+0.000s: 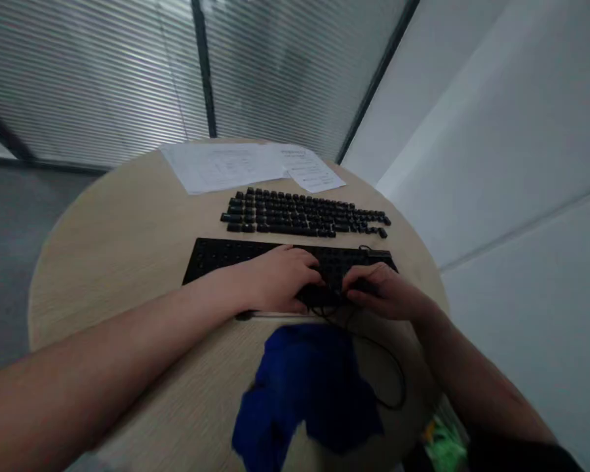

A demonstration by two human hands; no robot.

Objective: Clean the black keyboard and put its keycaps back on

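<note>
A black keyboard base (226, 252) lies across the round table, its keycaps off over much of the part that shows. My left hand (285, 275) rests over its middle, fingers bent down on the top and the thumb by the near edge, gripping it. Over the right part, my right hand (381, 288) is closed in a pinch, thumb and forefinger low against the keyboard. Whatever is between those fingertips is too small and dark to make out. Behind the base, loose black keycaps (290, 215) are laid out in keyboard-like rows.
A crumpled blue cloth (309, 380) lies at the near side of the table (103, 242). A thin black cable (398, 373) loops beside it. Printed papers (226, 167) lie at the far edge. Glass with blinds (103, 85) and a white wall (521, 164) stand close around.
</note>
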